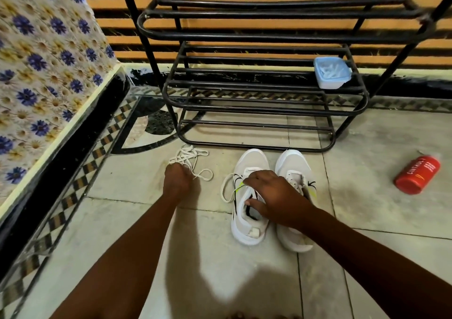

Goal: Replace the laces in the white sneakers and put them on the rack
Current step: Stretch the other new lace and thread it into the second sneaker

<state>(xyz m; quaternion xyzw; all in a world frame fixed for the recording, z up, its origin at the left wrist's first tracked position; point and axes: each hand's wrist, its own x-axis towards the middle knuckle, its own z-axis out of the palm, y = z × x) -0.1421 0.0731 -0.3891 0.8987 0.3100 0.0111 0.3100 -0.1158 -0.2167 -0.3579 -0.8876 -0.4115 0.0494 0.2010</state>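
Laces (pixel 189 158) lie in a loose white tangle on the floor (pixel 244 282) at the left, just in front of the black rack (pixel 266 103). Your left hand (pixel 176 179) sits on their near end, fingers curled shut around a strand. To the right, two white sneakers (pixel 271 196) stand side by side on the floor, toes toward the rack. Your right hand (pixel 271 196) rests over the left one, fingers spread and partly open at its collar, and a lace loops out of its left side. A blue box (pixel 331 72) sits on the rack's shelf; a red bottle (pixel 417 174) lies farthest right.
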